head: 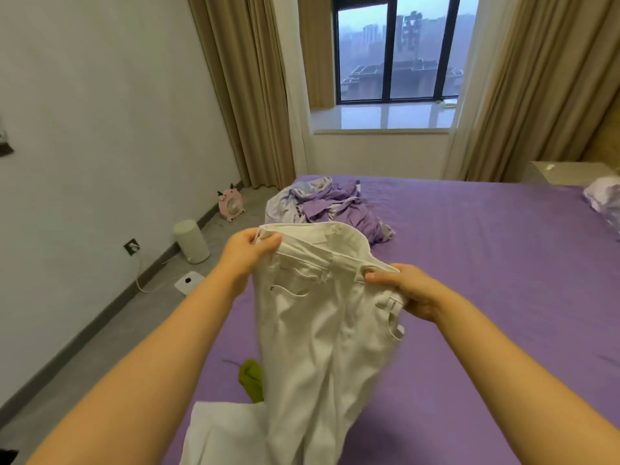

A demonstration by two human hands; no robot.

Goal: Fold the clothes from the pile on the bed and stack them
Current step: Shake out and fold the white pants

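A pair of white trousers [315,330] hangs by its waistband above the purple bed [486,263]. My left hand [250,253] pinches the left end of the waistband. At the right end, near a belt loop, my right hand [407,290] grips the band. The legs hang down and reach the sheet at the bottom of the view. Behind the trousers lies the pile [328,206] of purple and pale clothes. A green garment [251,377] peeks out beside the trouser legs.
A white crumpled piece [604,196] lies at the bed's far right edge. The grey floor on the left holds a white cylinder [192,241], a pink fan [230,205] and a white flat device [188,283] with a cord. Curtains and a window stand beyond the bed.
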